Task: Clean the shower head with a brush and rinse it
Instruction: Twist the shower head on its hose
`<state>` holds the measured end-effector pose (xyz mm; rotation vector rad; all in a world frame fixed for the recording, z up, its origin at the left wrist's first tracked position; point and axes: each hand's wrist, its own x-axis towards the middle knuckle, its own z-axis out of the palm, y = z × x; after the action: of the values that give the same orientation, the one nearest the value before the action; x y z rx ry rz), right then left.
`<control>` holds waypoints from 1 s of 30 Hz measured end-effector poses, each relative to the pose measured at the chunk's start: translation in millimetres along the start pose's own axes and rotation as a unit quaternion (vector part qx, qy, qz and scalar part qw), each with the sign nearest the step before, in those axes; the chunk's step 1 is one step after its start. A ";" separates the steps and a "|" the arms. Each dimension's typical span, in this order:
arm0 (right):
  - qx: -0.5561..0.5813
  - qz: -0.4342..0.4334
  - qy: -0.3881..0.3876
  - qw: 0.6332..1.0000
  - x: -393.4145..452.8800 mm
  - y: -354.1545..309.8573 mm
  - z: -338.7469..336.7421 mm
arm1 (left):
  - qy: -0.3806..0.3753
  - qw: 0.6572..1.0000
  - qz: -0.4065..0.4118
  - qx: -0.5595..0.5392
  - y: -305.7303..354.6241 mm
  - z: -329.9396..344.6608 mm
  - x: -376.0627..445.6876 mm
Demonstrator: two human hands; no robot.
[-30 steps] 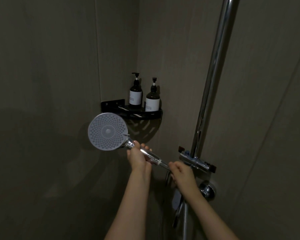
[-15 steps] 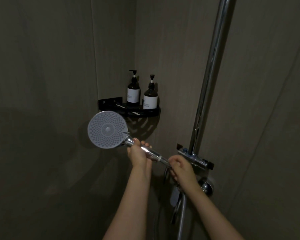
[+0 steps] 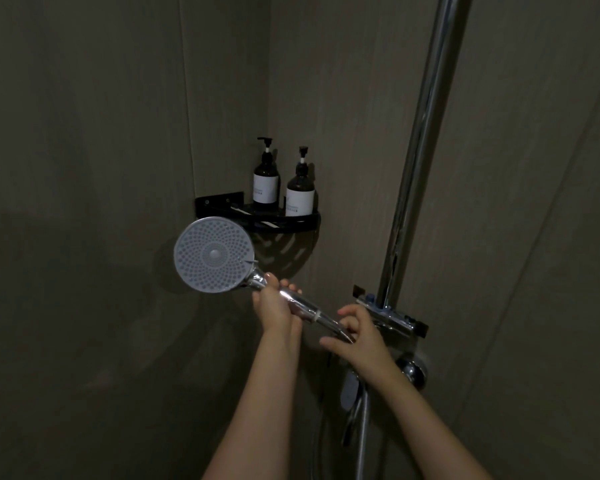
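Since the earlier frame the right hand [image 3: 355, 336] has loosened, its fingers now spread and only lightly touching the base of the handle where the hose [image 3: 362, 431] joins. The left hand [image 3: 274, 306] grips the chrome handle of the shower head [image 3: 214, 254], whose round nozzle face is turned toward the camera, just below the corner shelf [image 3: 291, 221] with two pump bottles [image 3: 265, 183].

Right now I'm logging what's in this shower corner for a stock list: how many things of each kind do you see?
Pump bottles: 2
Corner shelf: 1
Shower head: 1
Riser pole: 1
Total: 5
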<state>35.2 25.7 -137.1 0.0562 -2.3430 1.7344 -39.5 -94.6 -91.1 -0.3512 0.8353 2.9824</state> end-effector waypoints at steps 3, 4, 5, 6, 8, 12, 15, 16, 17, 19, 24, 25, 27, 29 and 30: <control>-0.060 0.001 0.002 0.998 -1.9 -5.7 0.6 | 0.007 1.000 0.005 0.006 0.0 0.8 1.5; -0.050 0.003 0.018 0.999 -1.6 -9.8 3.1 | 0.007 1.000 0.005 0.006 -0.2 1.7 1.4; -0.029 0.013 0.040 0.999 0.9 -9.4 3.8 | 0.007 1.000 0.002 0.004 -0.7 2.6 1.5; 0.000 0.035 0.060 0.998 2.7 -11.4 4.0 | 0.005 1.000 -0.003 0.003 -1.2 3.3 1.4; 0.048 0.051 0.056 0.996 5.2 -14.3 3.8 | 0.001 1.000 -0.007 0.004 -2.2 3.4 3.1; -0.020 0.024 -0.016 0.999 7.2 -0.6 -1.2 | 0.001 1.000 0.003 0.005 -0.2 3.0 5.1; -0.036 0.012 -0.004 0.999 5.0 -0.5 -0.7 | 0.000 1.000 0.005 0.006 0.4 3.5 7.0; -0.029 -0.003 0.006 1.000 4.6 0.6 0.0 | 0.001 1.000 0.003 0.006 0.1 4.0 7.2; -0.018 -0.014 0.022 0.999 3.5 -2.0 0.9 | 0.000 1.000 0.001 0.005 -0.4 4.0 7.3; -0.007 -0.011 0.052 0.999 4.2 -6.2 2.7 | -0.003 1.000 -0.002 0.002 -1.8 4.4 7.0; 0.020 0.021 0.037 0.999 7.6 -5.2 3.4 | -0.005 1.000 -0.001 0.011 -5.4 3.1 8.1; 0.012 0.017 0.019 1.000 6.4 -1.0 2.3 | -0.005 1.000 -0.002 0.013 -5.0 2.5 8.3; -0.017 0.015 0.002 1.000 4.8 4.3 1.2 | 0.000 1.000 0.002 0.012 -3.8 1.5 7.0; -0.005 -0.004 0.019 1.000 4.0 5.6 1.7 | 0.001 1.000 0.004 0.007 -2.8 1.3 4.7; -0.006 -0.015 0.038 0.999 4.4 5.9 3.0 | 0.000 1.000 0.004 0.005 -2.7 1.2 4.1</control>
<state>29.5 25.1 -142.6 0.0233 -2.2871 1.6777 -43.5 -91.8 -92.4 -0.3496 0.8524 2.9838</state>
